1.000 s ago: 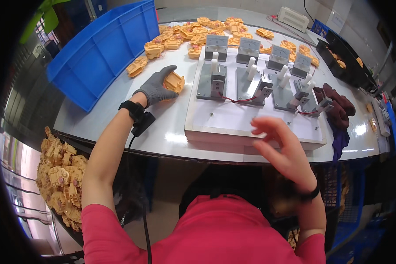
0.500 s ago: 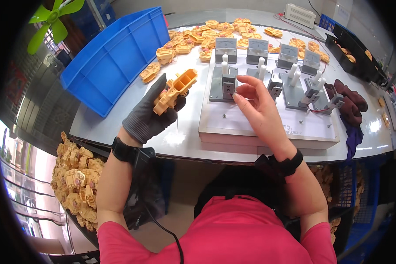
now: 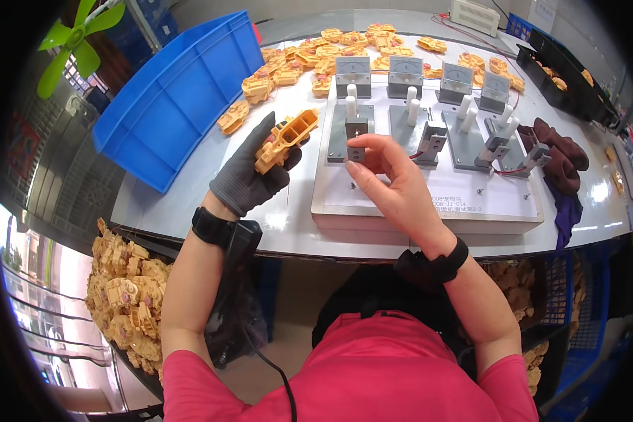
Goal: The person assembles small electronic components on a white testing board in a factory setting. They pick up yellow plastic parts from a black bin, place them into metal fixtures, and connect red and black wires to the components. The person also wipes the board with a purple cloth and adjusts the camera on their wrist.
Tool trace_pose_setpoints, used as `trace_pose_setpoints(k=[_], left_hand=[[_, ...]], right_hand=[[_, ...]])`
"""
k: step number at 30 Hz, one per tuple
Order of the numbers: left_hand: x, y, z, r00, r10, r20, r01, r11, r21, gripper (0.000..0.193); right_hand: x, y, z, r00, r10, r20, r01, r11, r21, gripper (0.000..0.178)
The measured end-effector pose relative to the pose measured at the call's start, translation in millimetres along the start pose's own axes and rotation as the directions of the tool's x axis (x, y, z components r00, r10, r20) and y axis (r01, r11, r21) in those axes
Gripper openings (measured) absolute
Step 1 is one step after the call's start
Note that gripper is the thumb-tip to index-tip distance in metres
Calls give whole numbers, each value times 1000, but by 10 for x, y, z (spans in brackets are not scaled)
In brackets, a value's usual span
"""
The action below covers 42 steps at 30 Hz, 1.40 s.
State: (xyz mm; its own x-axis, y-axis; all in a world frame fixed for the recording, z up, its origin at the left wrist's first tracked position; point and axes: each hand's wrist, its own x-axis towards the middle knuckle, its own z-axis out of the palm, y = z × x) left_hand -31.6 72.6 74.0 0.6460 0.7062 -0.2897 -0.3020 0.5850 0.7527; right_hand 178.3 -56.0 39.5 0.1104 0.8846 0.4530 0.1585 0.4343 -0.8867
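My left hand [image 3: 248, 177], in a dark grey glove, is closed round a yellow-orange plastic housing [image 3: 286, 141] with an open rectangular end, held above the white table. My bare right hand [image 3: 395, 184] pinches the lower piece of a dark slide block [image 3: 356, 152] between thumb and forefinger. This block belongs to the leftmost test fixture [image 3: 337, 133], a grey plate with white posts and a small meter [image 3: 353, 74] behind it. Between the block's upper and lower pieces a gap shows. Several similar fixtures stand to the right on the same white board [image 3: 429, 211].
Several yellow housings [image 3: 309, 56] lie loose at the back of the table. A blue bin [image 3: 183, 98] leans at the left, near a green fan [image 3: 77, 35]. At the right are a black tray [image 3: 570, 84] and dark cloths [image 3: 559, 158]. A heap of housings [image 3: 130, 295] sits below left.
My right hand has moved left and closed on the slide block, whose lower piece has come toward me. My left hand still holds the housing, slightly shifted.
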Motion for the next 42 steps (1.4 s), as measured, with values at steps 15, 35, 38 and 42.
trace_pose_setpoints(k=[15, 35, 38, 42], left_hand=[[775, 190, 482, 843, 538, 6, -330, 509, 795, 66], [534, 315, 867, 936, 239, 259, -297, 140, 945, 56], [567, 285, 867, 937, 240, 254, -298, 171, 939, 54], [522, 313, 924, 961, 159, 225, -253, 184, 950, 52]], right_hand=[[-18, -66, 9, 999, -50, -5, 50, 998, -32, 33], [-43, -62, 7, 994, -99, -34, 96, 992, -84, 34], [-53, -55, 9, 996, -76, -50, 72, 994, -78, 34], [-35, -53, -20, 1000, -22, -20, 21, 999, -45, 34]])
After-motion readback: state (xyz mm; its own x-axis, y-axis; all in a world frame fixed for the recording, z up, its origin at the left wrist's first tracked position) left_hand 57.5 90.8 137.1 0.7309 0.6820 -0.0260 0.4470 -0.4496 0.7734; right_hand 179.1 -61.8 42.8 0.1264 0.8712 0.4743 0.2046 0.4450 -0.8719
